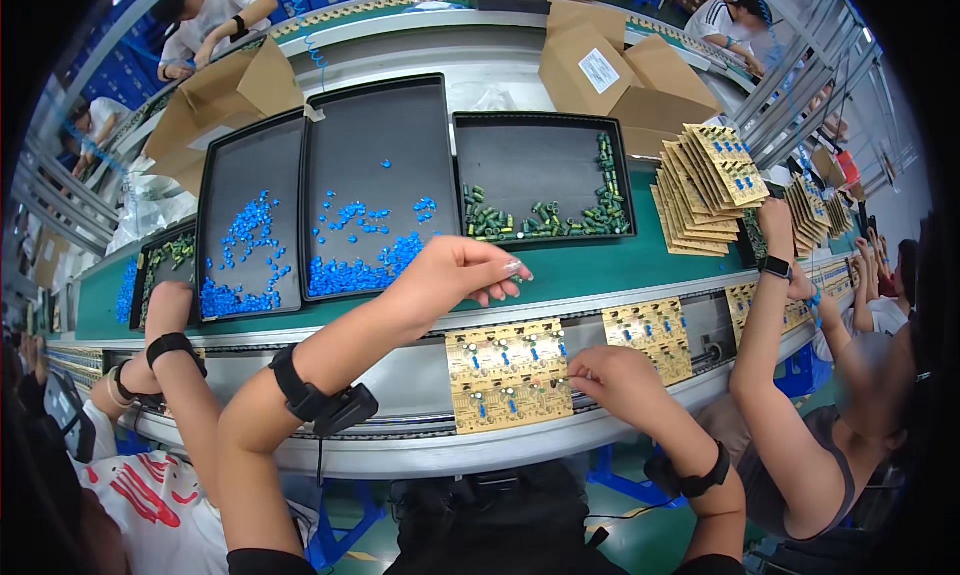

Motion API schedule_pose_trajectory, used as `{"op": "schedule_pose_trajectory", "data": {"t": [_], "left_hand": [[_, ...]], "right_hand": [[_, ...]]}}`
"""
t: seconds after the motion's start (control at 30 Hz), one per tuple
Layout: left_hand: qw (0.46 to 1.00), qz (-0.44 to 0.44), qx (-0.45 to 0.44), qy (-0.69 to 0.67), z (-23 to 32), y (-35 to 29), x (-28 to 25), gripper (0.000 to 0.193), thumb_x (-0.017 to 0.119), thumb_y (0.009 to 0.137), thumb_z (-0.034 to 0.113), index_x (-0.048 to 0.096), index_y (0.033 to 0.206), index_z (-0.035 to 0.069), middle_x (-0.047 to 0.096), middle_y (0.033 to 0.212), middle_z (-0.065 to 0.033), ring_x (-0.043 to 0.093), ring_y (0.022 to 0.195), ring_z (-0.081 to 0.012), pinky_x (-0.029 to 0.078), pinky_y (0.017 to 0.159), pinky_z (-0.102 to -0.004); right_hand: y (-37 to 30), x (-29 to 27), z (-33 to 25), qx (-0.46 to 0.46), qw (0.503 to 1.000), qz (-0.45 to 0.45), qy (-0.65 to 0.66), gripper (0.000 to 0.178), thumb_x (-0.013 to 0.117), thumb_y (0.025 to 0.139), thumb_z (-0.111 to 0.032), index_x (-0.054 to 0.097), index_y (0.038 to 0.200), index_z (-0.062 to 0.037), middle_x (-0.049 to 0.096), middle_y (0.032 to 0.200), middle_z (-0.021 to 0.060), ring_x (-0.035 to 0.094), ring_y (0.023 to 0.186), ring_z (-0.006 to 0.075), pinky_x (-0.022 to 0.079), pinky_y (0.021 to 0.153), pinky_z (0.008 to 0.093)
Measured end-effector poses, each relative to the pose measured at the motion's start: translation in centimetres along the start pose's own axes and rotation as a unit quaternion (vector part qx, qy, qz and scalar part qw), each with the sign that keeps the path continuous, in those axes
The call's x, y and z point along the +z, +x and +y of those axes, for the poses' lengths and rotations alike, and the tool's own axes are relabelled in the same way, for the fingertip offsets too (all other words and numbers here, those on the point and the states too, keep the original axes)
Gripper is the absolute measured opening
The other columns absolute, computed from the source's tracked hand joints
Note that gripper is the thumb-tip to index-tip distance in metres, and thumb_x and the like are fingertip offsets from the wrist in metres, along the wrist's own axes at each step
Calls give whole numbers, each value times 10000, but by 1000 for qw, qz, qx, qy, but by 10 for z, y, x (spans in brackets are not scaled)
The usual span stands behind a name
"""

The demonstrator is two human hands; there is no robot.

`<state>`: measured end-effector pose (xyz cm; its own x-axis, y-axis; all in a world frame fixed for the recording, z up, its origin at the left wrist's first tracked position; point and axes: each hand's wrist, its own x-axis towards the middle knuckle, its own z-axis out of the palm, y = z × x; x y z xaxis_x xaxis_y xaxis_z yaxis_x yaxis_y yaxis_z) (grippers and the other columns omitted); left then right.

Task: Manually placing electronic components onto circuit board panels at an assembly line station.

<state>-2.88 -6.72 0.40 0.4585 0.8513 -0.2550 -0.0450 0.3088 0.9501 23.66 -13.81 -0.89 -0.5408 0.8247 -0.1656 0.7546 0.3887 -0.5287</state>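
From the head view: appears to be at the step of adding small parts by hand to a circuit board (512,390), lying flat on the conveyor (415,380) just beyond the worktop's (570,280) front edge, with blue and pale pieces already standing on it. Hovers with the left hand (462,272) by the front right corner of the middle tray (375,125), thumb and fingers drawn close together — cannot tell whether pinching anything. Touches or nearly touches the board's right edge with the right hand (622,380), fingers curled toward the thumb; cannot tell about a part between them. Seems to call next for lining up a part with a free spot, without knocking neighbouring pieces.

Along the worktop, holds blue parts (235,300) in the left tray (240,165), mostly heaped at its front edge; more blue in the middle tray, thickest toward the front. In the right tray (530,160), has green parts (602,217) banked along the front and right edges. Near the worktop's left end, more green in a small tray (183,273); toward its right end, a stack of boards (690,200). Behind the trays, two open cardboard boxes (660,110) — contents not visible.
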Motion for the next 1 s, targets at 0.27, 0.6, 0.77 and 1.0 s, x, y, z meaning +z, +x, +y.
{"op": "schedule_pose_trajectory", "data": {"t": [0.27, 0.6, 0.77, 1.0], "left_hand": [[996, -25, -42, -79, 4, -21, -5, 239, 542, 945, 152, 653, 1057, -27, 652, 857, -54, 591, 783, -77, 469, 694, -208], [857, -58, 174, 481, -26, -30, 26, 103, 708, 747, 141, 698, 845, 113, 675, 840, -20, 578, 810, -228, 477, 696, -338], [840, -60, 184, 507, -43, -16, 57, 86, 708, 703, 116, 690, 783, 90, 649, 789, -56, 566, 810, -266, 476, 727, -368], [833, -42, 140, 534, -51, -22, 64, 164, 741, 704, 161, 691, 814, 50, 655, 860, -122, 586, 903, -333, 476, 766, -419]], "right_hand": [[7, 4, -4, -103, 991, 6, -87, 133, 697, 752, -162, 622, 837, -92, 632, 760, 68, 626, 728, 278, 488, 642, 388], [112, -36, -22, -163, 966, 146, -140, 227, 692, 757, -188, 635, 950, -84, 615, 910, 89, 571, 926, 294, 444, 819, 411], [186, -6, -48, -245, 927, 183, -216, 260, 742, 709, -206, 651, 932, -110, 620, 881, 49, 576, 939, 239, 432, 799, 376], [206, 12, -91, -162, 951, 1, -264, 286, 771, 695, -238, 677, 922, -90, 681, 880, 97, 618, 926, 255, 478, 764, 388]]}}
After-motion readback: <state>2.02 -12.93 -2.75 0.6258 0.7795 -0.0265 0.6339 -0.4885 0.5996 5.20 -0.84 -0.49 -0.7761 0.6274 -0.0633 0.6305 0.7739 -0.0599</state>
